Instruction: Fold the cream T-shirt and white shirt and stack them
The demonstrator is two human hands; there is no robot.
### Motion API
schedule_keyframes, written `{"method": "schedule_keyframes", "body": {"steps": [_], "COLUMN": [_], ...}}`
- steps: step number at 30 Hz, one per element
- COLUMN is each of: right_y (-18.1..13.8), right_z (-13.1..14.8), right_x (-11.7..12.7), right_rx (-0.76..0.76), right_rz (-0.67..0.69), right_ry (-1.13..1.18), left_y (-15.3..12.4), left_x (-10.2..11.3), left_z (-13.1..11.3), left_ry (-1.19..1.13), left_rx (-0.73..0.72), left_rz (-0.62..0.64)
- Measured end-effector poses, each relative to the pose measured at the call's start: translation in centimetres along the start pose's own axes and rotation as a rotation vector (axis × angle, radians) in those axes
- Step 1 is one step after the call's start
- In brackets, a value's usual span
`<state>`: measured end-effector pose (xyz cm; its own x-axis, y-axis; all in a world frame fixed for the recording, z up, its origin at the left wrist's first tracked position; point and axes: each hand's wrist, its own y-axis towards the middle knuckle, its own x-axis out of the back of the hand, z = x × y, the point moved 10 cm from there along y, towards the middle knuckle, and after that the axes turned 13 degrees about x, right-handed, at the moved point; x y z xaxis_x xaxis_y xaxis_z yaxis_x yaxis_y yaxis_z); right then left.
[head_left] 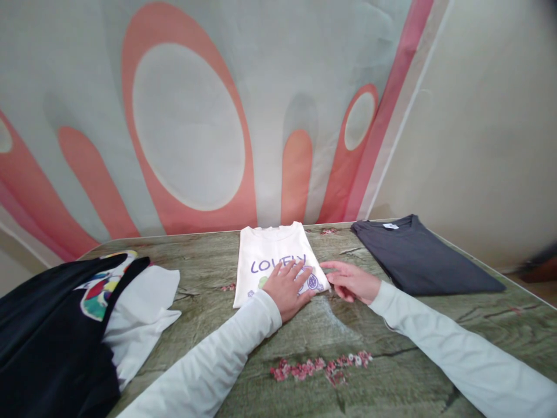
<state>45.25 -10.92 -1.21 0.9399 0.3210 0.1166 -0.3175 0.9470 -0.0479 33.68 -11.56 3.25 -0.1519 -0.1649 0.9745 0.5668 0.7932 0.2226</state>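
A folded white T-shirt (267, 255) with purple lettering lies at the middle back of the table (391, 360). My left hand (286, 287) rests flat on its near edge, fingers spread over the print. My right hand (351, 280) lies just right of the shirt's near right corner, fingers stretched toward it and touching or nearly touching the cloth. Neither hand holds anything. Both arms wear white long sleeves.
A folded dark grey T-shirt (420, 261) lies at the back right. At the left edge sits a heap of black (47, 325), white (141, 307) and colourfully printed clothes. The table cover is green with pink flower prints (322, 367). A patterned cloth hangs behind.
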Motion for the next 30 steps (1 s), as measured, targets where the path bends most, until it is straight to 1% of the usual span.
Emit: {"method": "schedule_keyframes", "body": {"steps": [4,7,13,17,20,23,26,28,30], "right_y": [0.2,0.2,0.4,0.4,0.4,0.2,0.0,-0.1,-0.1], "right_z": [-0.3,-0.5,-0.9,-0.7,-0.9,-1.9,-2.8,-2.7,-2.5], "right_x": [-0.3,0.0,1.2,1.2,1.7,2.0,1.7,1.4,1.0], "right_rx": [0.024,0.022,-0.012,-0.018,-0.028,-0.094,-0.157,-0.17,-0.182], "right_rz": [0.088,0.131,0.064,0.074,0.07,0.093,0.11,0.092,0.065], "right_ry": [0.02,0.03,-0.066,-0.129,-0.165,-0.195,-0.164,-0.108,-0.052], "left_y": [0.0,0.1,0.1,0.1,0.1,0.1,0.1,0.0,-0.1], "left_x": [-0.1,-0.2,-0.2,-0.1,-0.2,-0.2,-0.1,0.1,0.3], "left_z": [0.0,0.0,0.1,0.0,0.0,0.0,-0.1,-0.3,-0.8], "left_ry": [-0.013,-0.019,-0.014,-0.019,-0.023,-0.028,-0.025,-0.019,-0.01], "left_rx": [-0.001,0.001,0.008,0.005,0.002,-0.006,-0.016,-0.024,-0.062], "left_rz": [0.009,0.019,0.021,0.027,0.04,0.044,0.044,0.034,0.022]}}
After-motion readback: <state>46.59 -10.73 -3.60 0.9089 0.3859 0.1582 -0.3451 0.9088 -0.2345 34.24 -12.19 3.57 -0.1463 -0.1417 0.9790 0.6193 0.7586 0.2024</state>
